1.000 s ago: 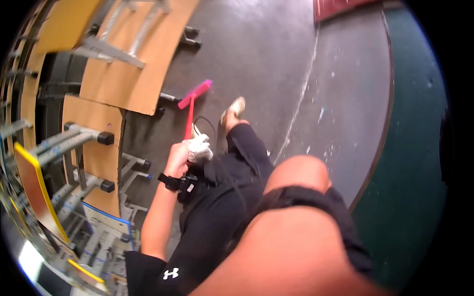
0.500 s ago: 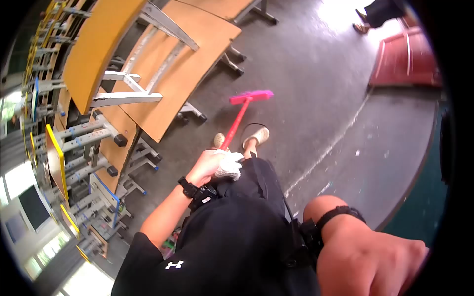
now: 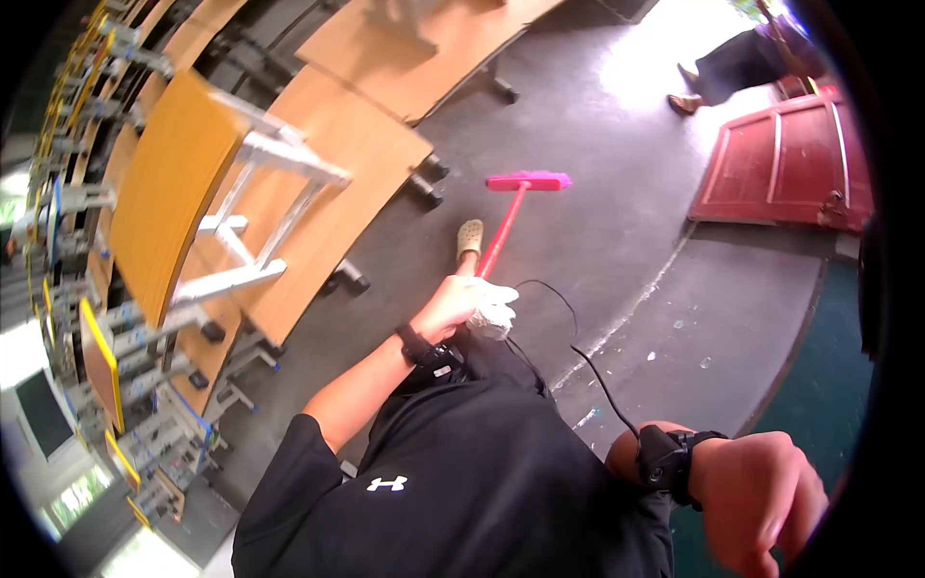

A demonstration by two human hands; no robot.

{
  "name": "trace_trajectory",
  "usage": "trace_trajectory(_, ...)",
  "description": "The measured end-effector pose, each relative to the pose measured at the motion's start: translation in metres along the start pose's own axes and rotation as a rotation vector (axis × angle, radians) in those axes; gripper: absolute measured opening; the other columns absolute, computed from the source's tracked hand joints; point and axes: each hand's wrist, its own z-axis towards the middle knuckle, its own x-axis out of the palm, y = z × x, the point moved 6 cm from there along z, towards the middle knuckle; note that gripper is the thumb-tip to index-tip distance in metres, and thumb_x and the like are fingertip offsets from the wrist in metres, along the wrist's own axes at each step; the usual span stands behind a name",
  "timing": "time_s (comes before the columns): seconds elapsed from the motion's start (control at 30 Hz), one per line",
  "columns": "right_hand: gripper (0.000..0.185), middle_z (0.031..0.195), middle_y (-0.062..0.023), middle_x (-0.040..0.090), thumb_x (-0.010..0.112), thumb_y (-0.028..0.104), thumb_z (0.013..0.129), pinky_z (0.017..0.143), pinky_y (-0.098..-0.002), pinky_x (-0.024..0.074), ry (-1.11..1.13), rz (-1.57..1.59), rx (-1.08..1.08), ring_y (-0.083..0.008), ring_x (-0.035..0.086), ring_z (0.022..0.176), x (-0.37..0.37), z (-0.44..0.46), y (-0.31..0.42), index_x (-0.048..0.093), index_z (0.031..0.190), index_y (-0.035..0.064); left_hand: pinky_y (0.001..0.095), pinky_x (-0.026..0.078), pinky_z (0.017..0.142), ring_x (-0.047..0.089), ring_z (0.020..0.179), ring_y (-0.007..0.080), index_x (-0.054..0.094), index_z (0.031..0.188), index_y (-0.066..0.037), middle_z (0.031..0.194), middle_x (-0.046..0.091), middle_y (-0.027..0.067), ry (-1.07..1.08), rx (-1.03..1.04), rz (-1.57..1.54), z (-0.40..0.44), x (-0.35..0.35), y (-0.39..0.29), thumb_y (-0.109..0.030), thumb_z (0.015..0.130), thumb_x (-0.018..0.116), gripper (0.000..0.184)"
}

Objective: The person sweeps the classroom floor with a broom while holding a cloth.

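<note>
My left hand point(image 3: 451, 306) is closed around the red handle of a broom point(image 3: 503, 234), with a bunched white glove point(image 3: 494, 311) at the same grip. Away from my body, the broom's pink head point(image 3: 529, 181) is at the floor. My right hand point(image 3: 761, 491) hangs at the lower right, its fingers loosely bent with a gap between them and no object visible in it. Near its wrist, a black device point(image 3: 663, 459) has a thin cable running from it.
Wooden desks point(image 3: 337, 144) stand at the left, with an upturned stool point(image 3: 178, 193) on one. A red door point(image 3: 780, 164) is at the right, and a person in dark trousers point(image 3: 737, 67) stands beyond it. Grey floor point(image 3: 597, 250) lies ahead, with a green surface point(image 3: 819, 385) at the right.
The broom head and my left hand have shifted right in view. My right hand has come into view at the lower right. The door and the other person now show at the upper right.
</note>
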Motion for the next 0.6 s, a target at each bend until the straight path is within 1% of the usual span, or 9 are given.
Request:
trace_trajectory(0.03, 0.028, 0.127, 0.0121, 0.069, 0.056, 0.025, 0.101, 0.092, -0.0358, 0.0532, -0.018, -0.036, 0.012, -0.0012, 0.063, 0.117, -0.004, 0.013, -0.010, 0.069, 0.126, 0.0200, 0.0279, 0.056, 0.072, 0.071, 0.080, 0.0148, 0.073, 0.111, 0.005, 0.094, 0.074, 0.0087, 0.024, -0.010, 0.021, 0.018, 0.004, -0.009, -0.009, 0.099, 0.056, 0.025)
trace_trajectory(0.07, 0.028, 0.126, 0.0119, 0.069, 0.056, 0.025, 0.101, 0.092, -0.0357, 0.0531, -0.028, -0.073, 0.011, -0.0015, 0.063, 0.116, -0.014, 0.024, -0.014, 0.070, 0.126, 0.0199, 0.0318, 0.059, 0.068, 0.072, 0.075, 0.0199, 0.069, 0.113, 0.011, 0.090, 0.074, 0.0161, 0.009, -0.029, -0.035, 0.037, 0.008, -0.021, -0.008, 0.099, 0.058, 0.025)
trace_trajectory(0.17, 0.027, 0.125, 0.0112, 0.069, 0.057, 0.026, 0.101, 0.091, -0.0352, 0.0528, -0.083, -0.145, -0.010, -0.0021, 0.063, 0.114, -0.048, 0.054, -0.019, 0.070, 0.124, 0.0196, 0.0315, 0.058, 0.066, 0.072, 0.074, 0.0192, 0.070, 0.109, 0.011, 0.088, 0.074, 0.0146, 0.034, -0.085, -0.030, 0.081, 0.023, -0.060, -0.008, 0.099, 0.060, 0.024)
trace_trajectory(0.23, 0.027, 0.123, 0.0108, 0.069, 0.058, 0.026, 0.101, 0.090, -0.0348, 0.0526, -0.102, -0.183, -0.039, -0.0025, 0.063, 0.113, -0.073, 0.064, -0.019, 0.070, 0.124, 0.0193, 0.0320, 0.057, 0.064, 0.071, 0.072, 0.0197, 0.068, 0.109, 0.011, 0.085, 0.072, 0.0155, 0.023, -0.089, 0.038, 0.104, 0.035, -0.084, -0.004, 0.098, 0.058, 0.022)
trace_trajectory(0.3, 0.026, 0.122, 0.0104, 0.069, 0.058, 0.026, 0.100, 0.089, -0.0345, 0.0524, -0.136, -0.210, -0.062, -0.0030, 0.063, 0.111, -0.102, 0.073, -0.015, 0.070, 0.123, 0.0191, 0.0296, 0.058, 0.067, 0.072, 0.078, 0.0175, 0.072, 0.102, 0.006, 0.090, 0.073, 0.0096, 0.068, -0.133, 0.027, 0.135, 0.038, -0.101, -0.009, 0.095, 0.068, 0.017)
trace_trajectory(0.37, 0.026, 0.121, 0.0100, 0.069, 0.059, 0.026, 0.100, 0.088, -0.0342, 0.0522, -0.162, -0.230, -0.086, -0.0034, 0.063, 0.109, -0.136, 0.084, -0.018, 0.070, 0.122, 0.0189, 0.0293, 0.058, 0.066, 0.072, 0.077, 0.0170, 0.071, 0.103, 0.006, 0.091, 0.073, 0.0091, 0.004, -0.115, 0.033, 0.164, 0.030, -0.110, -0.009, 0.095, 0.068, 0.017)
trace_trajectory(0.4, 0.026, 0.120, 0.0098, 0.069, 0.059, 0.026, 0.100, 0.088, -0.0340, 0.0521, -0.170, -0.235, -0.110, -0.0036, 0.063, 0.109, -0.153, 0.085, -0.018, 0.070, 0.122, 0.0188, 0.0291, 0.057, 0.066, 0.072, 0.077, 0.0167, 0.071, 0.103, 0.006, 0.091, 0.072, 0.0089, -0.024, -0.085, 0.049, 0.182, 0.031, -0.129, -0.009, 0.095, 0.068, 0.017)
trace_trajectory(0.5, 0.025, 0.118, 0.0092, 0.070, 0.060, 0.027, 0.099, 0.086, -0.0335, 0.0518, -0.197, -0.262, -0.126, -0.0043, 0.063, 0.106, -0.204, 0.088, -0.016, 0.070, 0.121, 0.0184, 0.0283, 0.057, 0.066, 0.071, 0.076, 0.0153, 0.072, 0.102, 0.006, 0.091, 0.072, 0.0083, -0.007, -0.148, 0.069, 0.207, 0.058, -0.158, -0.009, 0.095, 0.067, 0.017)
trace_trajectory(0.6, 0.024, 0.117, 0.0086, 0.070, 0.061, 0.027, 0.099, 0.085, -0.0330, 0.0515, -0.193, -0.273, -0.138, -0.0049, 0.064, 0.104, -0.265, 0.091, -0.024, 0.071, 0.119, 0.0181, 0.0288, 0.056, 0.065, 0.070, 0.074, 0.0144, 0.071, 0.099, 0.006, 0.090, 0.072, 0.0071, -0.106, -0.197, 0.099, 0.233, 0.103, -0.202, -0.009, 0.096, 0.065, 0.017)
